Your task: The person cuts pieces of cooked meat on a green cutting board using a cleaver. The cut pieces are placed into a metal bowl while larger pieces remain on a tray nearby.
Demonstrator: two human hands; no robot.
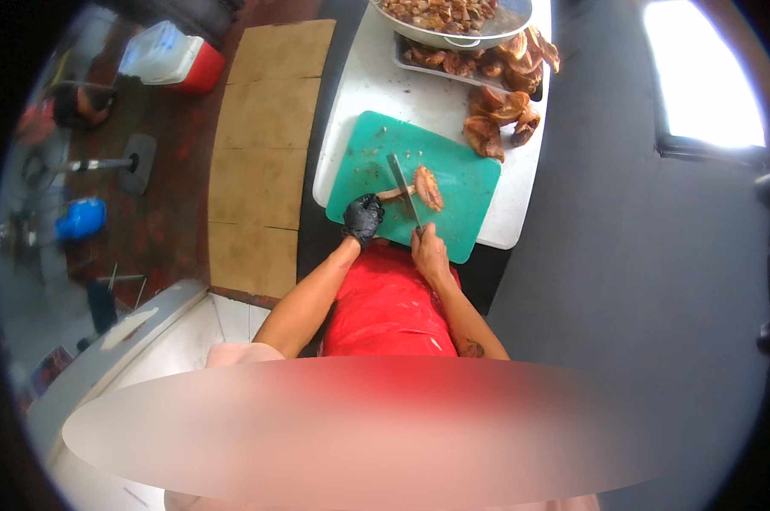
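My left hand [362, 217], in a black glove, grips the near end of a narrow strip of browned meat [389, 193] on a green cutting board [468, 223]. My bare right hand [431, 252] holds a kitchen knife [403, 182] by its handle. Its blade points away from me and crosses the strip; I cannot tell how deep it sits. Just right of the blade lies a wider browned piece [429, 189], apparently joined to the strip. Small crumbs dot the board. Beyond its far right corner, several large cooked pieces [487, 131] rest on a white board [506, 223].
A round metal pan [417, 37] of chopped meat stands over a tray [433, 73] of larger pieces at the far end. Flattened cardboard [257, 185] runs along the left, a grey wall [615, 268] along the right. Further left are a red cooler [200, 69] and another person [81, 105].
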